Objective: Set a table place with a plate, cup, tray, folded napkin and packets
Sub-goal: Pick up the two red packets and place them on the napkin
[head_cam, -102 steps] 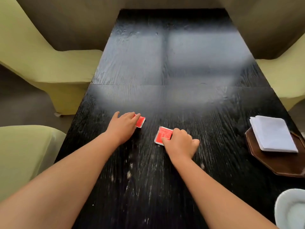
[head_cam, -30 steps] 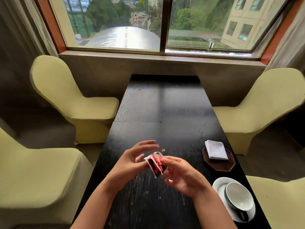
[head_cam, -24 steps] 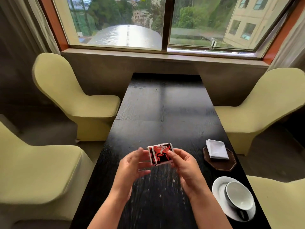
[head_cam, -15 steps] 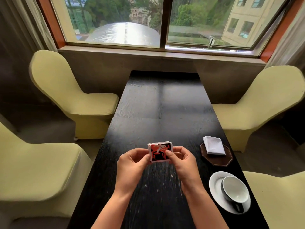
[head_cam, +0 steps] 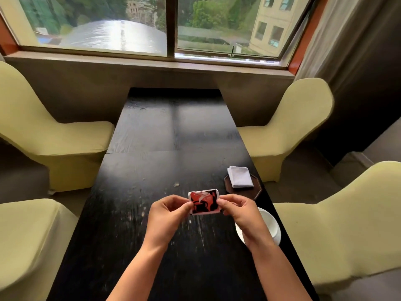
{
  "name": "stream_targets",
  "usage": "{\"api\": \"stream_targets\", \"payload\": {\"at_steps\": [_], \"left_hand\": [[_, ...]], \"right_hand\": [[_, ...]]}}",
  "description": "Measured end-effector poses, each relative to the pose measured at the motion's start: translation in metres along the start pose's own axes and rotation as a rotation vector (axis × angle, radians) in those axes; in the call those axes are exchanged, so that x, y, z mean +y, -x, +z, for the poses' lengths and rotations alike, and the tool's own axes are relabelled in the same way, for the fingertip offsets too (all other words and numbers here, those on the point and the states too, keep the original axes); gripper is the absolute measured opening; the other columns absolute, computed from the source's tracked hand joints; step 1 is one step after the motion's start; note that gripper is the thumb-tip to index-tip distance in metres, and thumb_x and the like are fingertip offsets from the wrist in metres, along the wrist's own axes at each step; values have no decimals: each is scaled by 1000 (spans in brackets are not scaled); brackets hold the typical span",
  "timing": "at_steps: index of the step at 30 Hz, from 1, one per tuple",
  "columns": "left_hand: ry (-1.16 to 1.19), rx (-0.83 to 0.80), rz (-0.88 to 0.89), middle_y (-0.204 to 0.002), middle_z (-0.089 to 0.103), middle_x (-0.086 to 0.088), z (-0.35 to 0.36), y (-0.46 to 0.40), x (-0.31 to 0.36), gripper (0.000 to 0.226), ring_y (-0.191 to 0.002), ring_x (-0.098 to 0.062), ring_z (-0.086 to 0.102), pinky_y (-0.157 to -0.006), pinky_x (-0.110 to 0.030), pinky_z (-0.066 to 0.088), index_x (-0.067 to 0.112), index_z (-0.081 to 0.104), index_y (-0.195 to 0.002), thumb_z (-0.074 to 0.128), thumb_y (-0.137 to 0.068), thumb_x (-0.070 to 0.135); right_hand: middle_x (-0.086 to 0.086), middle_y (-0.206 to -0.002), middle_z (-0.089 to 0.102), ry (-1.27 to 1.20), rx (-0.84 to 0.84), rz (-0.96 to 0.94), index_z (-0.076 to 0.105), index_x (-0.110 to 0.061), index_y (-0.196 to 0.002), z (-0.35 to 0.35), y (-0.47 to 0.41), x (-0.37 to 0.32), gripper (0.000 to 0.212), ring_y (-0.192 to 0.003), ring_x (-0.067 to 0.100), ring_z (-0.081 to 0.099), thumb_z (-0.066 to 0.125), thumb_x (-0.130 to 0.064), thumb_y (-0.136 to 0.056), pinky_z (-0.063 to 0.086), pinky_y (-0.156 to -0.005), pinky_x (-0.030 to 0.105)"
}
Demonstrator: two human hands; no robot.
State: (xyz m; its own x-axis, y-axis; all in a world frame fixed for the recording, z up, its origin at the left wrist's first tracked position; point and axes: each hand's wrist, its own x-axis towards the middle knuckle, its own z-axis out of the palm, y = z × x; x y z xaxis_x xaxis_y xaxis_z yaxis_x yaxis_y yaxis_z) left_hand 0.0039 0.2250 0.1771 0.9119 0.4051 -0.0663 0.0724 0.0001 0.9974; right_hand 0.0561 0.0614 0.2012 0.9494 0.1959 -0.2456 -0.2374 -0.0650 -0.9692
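Red packets (head_cam: 204, 202) with a black cup print are held upright in a small stack above the black table (head_cam: 152, 170). My left hand (head_cam: 168, 216) pinches their left edge and my right hand (head_cam: 240, 213) pinches their right edge. A folded white napkin (head_cam: 239, 177) lies on a brown octagonal tray (head_cam: 257, 191) at the table's right side. Nearer to me a white plate (head_cam: 239, 233) carries a white cup (head_cam: 271, 224); my right wrist hides part of both.
Four pale yellow-green chairs flank the table: far left (head_cam: 54, 135), far right (head_cam: 288, 131), near left (head_cam: 28, 240), near right (head_cam: 338, 224). A window sill (head_cam: 152, 64) runs behind the table's far end. Pale scuffs mark the tabletop under my hands.
The packets left the table; both hands gathered them and squared them into a stack held face-on. The stack shifted slightly right, and my right wrist now covers part of the plate and cup.
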Motion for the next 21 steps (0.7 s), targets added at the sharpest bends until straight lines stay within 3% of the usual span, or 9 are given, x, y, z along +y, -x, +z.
{"api": "stream_targets", "payload": {"at_steps": [6, 12, 15, 18, 21], "left_hand": [[-14, 2, -10, -55, 67, 2, 62, -13, 2, 9, -51, 0, 55, -50, -12, 42, 10, 73, -68, 72, -77, 6], [-120, 65, -39, -60, 71, -2, 151, -41, -7, 8, -54, -2, 58, -55, -13, 45, 10, 75, -70, 73, -77, 9], [-140, 107, -78, -53, 67, 5, 195, -62, -13, 11, -51, -1, 56, -53, -12, 45, 13, 73, -67, 72, -78, 8], [-188, 114, -84, -50, 66, 9, 225, -89, -15, 16, -50, -2, 57, -54, -13, 46, 18, 71, -65, 72, -77, 8], [-266, 127, -101, -51, 67, 9, 242, -116, -24, 19, -55, -9, 61, -63, -26, 50, 23, 71, -62, 73, -76, 10]], "right_hand": [[-8, -62, 69, 45, 56, -8, 69, -17, -69, -56, -28, 5, 19, -57, -3, 64, 69, 0, -78, 45, -53, 5], [1, -68, 67, 82, 20, 27, 68, -16, -67, -134, -86, 11, 20, -65, 11, 62, 70, 1, -77, 48, -55, 10], [3, -66, 65, 116, -21, 42, 66, -16, -63, -169, -127, 9, 24, -63, 14, 60, 69, 3, -77, 48, -52, 15], [3, -67, 64, 172, -36, 27, 64, -18, -62, -192, -164, 7, 23, -66, 18, 60, 72, -1, -75, 46, -61, 22], [1, -66, 64, 219, -44, 42, 64, -21, -60, -204, -193, 11, 23, -76, 23, 61, 75, -6, -72, 47, -72, 31]]}}
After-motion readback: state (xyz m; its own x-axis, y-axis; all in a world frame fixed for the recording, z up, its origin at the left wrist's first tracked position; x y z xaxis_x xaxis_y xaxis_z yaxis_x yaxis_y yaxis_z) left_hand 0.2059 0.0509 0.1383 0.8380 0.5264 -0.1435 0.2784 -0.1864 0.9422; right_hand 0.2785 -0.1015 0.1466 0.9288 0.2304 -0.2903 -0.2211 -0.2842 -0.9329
